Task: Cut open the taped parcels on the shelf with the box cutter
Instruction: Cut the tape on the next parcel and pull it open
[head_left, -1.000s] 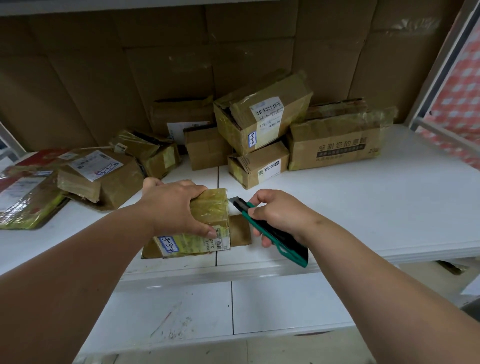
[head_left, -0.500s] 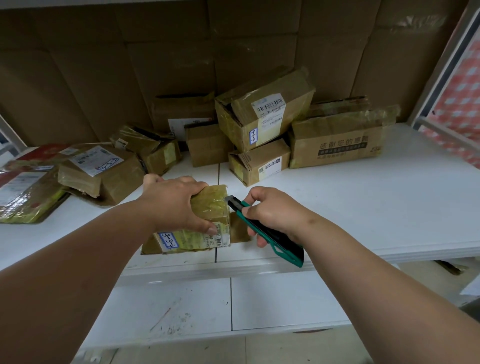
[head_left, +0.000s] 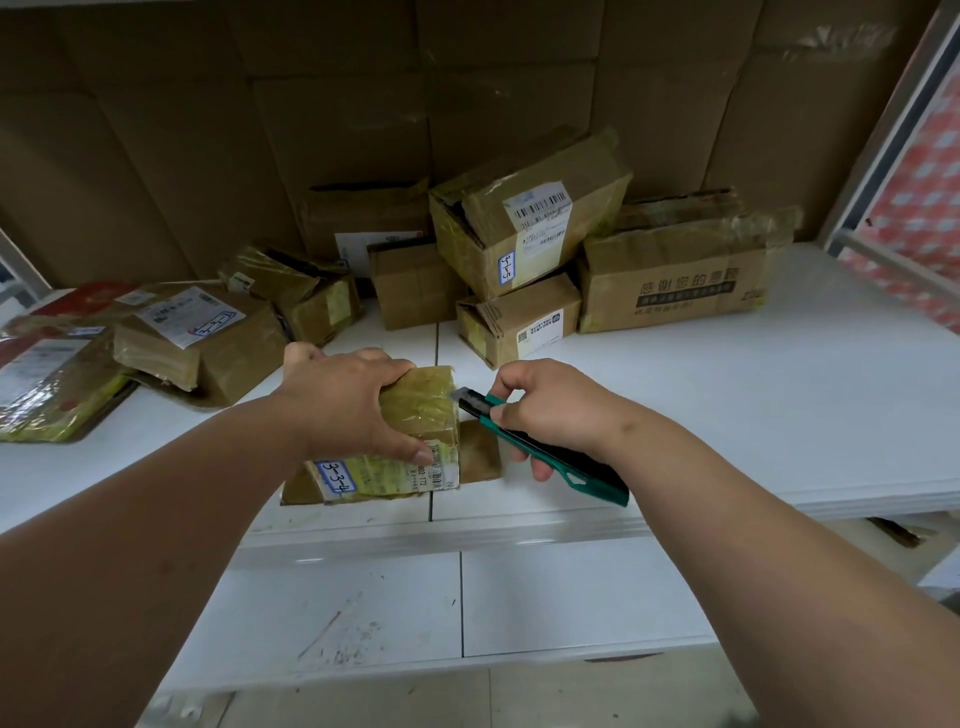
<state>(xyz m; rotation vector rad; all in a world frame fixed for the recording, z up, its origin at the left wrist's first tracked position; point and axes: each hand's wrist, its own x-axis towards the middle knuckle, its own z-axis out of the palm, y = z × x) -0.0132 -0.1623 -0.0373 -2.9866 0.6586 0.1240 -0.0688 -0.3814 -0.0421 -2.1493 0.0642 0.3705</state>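
Left hand (head_left: 347, 404) clamps the taped parcel (head_left: 410, 441) near the shelf's (head_left: 779, 415) front edge, steadying it; right hand (head_left: 553, 410) grips the box cutter (head_left: 540, 447), blade at the parcel's right top corner.

Brown cardboard sheets (head_left: 322, 130) line the wall at the back. At the far right stands a grey metal upright (head_left: 893, 130), with a red-and-white checked cloth (head_left: 919, 208) beyond it. Lower down, a white shelf board (head_left: 415, 608) shows scuff marks, and beige floor (head_left: 467, 696) lies beneath.
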